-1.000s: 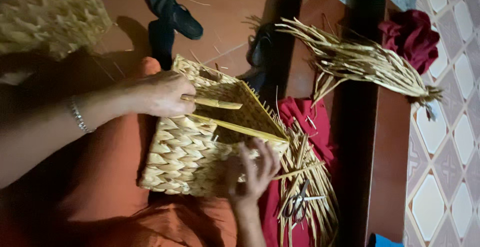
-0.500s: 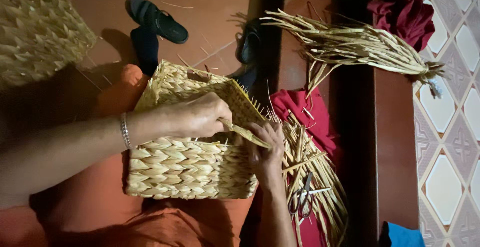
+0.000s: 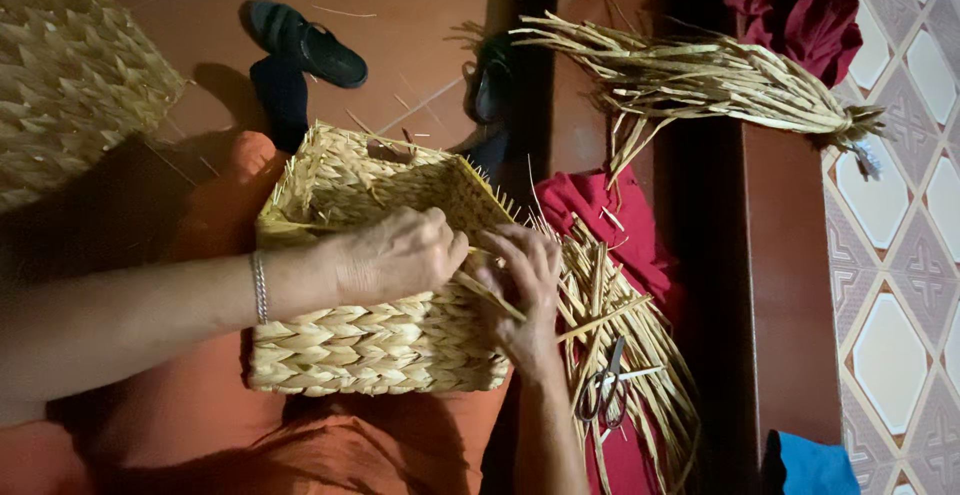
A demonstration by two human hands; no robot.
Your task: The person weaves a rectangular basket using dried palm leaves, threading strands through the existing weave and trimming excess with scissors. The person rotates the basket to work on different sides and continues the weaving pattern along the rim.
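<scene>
A red-brown floor [image 3: 420, 15] is seen, bordered at one side by patterned tiles [image 3: 900, 245]. A woven basket [image 3: 370, 335] rests on the lap, its long axis running across the view. Both hands are gathered at its near corner, almost touching. The left hand [image 3: 395, 255] is closed over the rim; the right hand [image 3: 520, 290] is pinched on a straw strip [image 3: 490, 295] angled along the basket wall. Loose straw [image 3: 620, 355] and scissors [image 3: 605, 395] lie just beside the right hand, which is nearer to them.
</scene>
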